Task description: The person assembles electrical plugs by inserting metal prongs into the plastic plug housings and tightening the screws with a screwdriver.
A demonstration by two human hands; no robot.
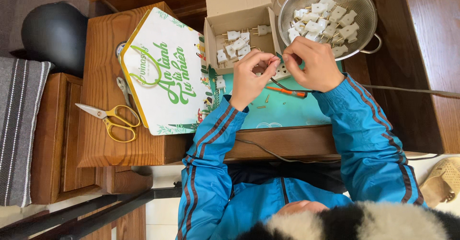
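Note:
My left hand (pixel 247 79) and my right hand (pixel 316 65) meet fingertip to fingertip over a teal mat (pixel 287 115). Together they pinch a small white plug (pixel 281 70); most of it is hidden by the fingers. Just below the hands an orange-handled screwdriver (pixel 290 91) lies on the mat, with a few small brass screws (pixel 262 103) beside it. An open cardboard box (pixel 239 10) with several white pronged plugs stands right above my left hand. A metal colander (pixel 364 10) with several white plug parts sits above my right hand.
A white and green house-shaped carton (pixel 163 72) lies left of the mat. Yellow-handled scissors (pixel 108 118) rest on the wooden side table (pixel 100 144). A black helmet (pixel 55 34) and a striped cloth (pixel 21 125) are at far left. A grey cable (pixel 407 90) runs right; a sandal (pixel 443 180) lies on the floor.

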